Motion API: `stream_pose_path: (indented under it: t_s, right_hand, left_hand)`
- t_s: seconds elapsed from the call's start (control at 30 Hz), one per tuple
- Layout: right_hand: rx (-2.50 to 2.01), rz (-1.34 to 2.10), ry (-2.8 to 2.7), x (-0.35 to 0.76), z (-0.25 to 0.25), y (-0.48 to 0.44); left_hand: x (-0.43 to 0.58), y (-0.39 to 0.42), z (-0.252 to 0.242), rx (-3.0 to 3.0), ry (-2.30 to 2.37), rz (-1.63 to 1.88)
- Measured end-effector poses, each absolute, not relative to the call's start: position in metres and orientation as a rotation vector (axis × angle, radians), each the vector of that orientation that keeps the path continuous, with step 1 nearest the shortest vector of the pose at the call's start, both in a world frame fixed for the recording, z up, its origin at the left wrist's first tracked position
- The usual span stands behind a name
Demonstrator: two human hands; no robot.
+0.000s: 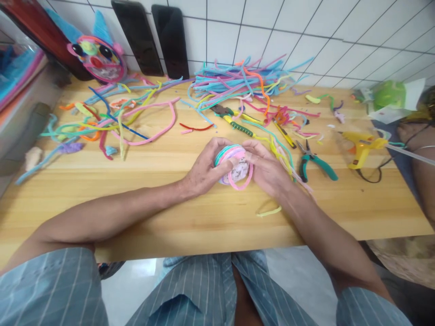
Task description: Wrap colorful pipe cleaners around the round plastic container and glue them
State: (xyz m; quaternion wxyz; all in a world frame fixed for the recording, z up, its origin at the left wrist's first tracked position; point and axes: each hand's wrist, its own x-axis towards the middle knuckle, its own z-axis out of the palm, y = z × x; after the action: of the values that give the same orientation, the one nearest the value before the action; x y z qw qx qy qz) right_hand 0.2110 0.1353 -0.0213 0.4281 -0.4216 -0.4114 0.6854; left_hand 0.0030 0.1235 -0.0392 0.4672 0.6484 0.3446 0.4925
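Note:
Between my hands is a round pipe-cleaner craft piece (240,169), with teal, pink and lilac rings about a whitish speckled middle. A pink loop hangs at its lower edge. My left hand (208,168) wraps its left side, thumb pressed on the front. From the right, my right hand (267,164) grips it with thumb and fingers near the top. Some fingertips are hidden behind the piece. Just beyond lie green-handled pliers (234,121). Right of my right hand are teal-handled pliers (316,164) and loose pipe cleaners (283,156).
A pipe-cleaner heap (238,83) lies along the tiled wall, with more strands (136,113) on the left. Two phones (171,40) lean there beside a finished blue-eared figure (100,56). A yellow glue gun (362,146) and its cord are at right, near another person's arm (423,158).

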Motion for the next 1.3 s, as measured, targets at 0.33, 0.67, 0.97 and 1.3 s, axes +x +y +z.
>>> stream_pose_path:
  t_s: [0.33, 0.67, 0.97, 1.3]
  right_hand:
    - [-1.083, 1.311, -1.298, 0.232, -0.013, 0.143]
    - [-1.157, 1.147, -1.429, 0.220, -0.019, 0.140]
    - [-1.203, 1.277, -1.275, 0.225, -0.021, 0.151]
    - [-1.306, 0.761, -1.619, 0.249, 0.008, 0.152]
  left_hand:
    - [0.002, 0.130, -0.038, 1.560, 0.866, 1.133]
    - [0.001, 0.138, -0.041, 1.701, 0.870, 1.090]
    - [0.001, 0.154, -0.058, 1.937, 0.812, 1.092]
    - [0.005, 0.158, -0.054, 1.535, 0.926, 1.203]
